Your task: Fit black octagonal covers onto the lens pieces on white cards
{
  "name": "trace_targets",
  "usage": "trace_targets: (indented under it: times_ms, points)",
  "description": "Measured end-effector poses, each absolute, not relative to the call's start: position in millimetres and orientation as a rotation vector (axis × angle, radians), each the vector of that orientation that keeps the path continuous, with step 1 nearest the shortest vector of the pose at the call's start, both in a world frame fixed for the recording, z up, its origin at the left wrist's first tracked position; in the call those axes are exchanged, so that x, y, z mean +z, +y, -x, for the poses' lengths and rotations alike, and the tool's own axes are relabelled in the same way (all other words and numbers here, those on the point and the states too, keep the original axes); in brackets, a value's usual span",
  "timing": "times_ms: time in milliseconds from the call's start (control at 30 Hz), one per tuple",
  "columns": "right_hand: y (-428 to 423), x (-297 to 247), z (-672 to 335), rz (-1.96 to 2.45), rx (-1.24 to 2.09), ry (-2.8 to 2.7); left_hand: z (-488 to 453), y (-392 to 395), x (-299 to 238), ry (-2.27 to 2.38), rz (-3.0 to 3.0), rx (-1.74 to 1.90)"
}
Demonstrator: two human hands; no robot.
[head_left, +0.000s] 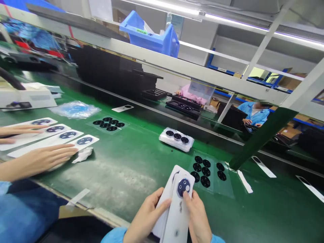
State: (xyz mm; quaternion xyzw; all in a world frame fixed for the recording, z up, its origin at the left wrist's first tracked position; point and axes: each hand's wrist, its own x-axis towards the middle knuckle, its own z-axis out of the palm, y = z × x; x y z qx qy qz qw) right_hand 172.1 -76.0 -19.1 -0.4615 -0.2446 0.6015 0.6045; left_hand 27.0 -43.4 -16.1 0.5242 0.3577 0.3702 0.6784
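Near the front edge, I hold two white phone back covers [177, 216], one overlapping the other. The upper one carries a dark round camera plate [183, 186] with small holes and a pale circle. My left hand [149, 212] is closed around the left edges, thumb lying on top. My right hand [198, 212] grips the right edge, its thumb pressed against the lower part of the camera plate. Beyond them, black round discs [205, 171] lie in rows on a clear sheet. A wrapped white stack [174, 140] with three black discs on top stands farther back.
At left, a co-worker's hands [48, 157] rest on several white covers [19, 148] beside a crumpled tissue [83, 154]. Another disc sheet [108, 124] and a clear plastic bag [76, 109] lie behind. A green post [263, 138] rises at right near loose white strips [245, 181].
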Motion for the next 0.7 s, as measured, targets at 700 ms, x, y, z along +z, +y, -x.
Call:
trace_targets:
  times_ms: [700]
  points:
    - [-86.2, -37.2, -207.9, 1.458, 1.063, -0.759, -17.0, -52.1, -45.1, 1.016, -2.867, 1.032]
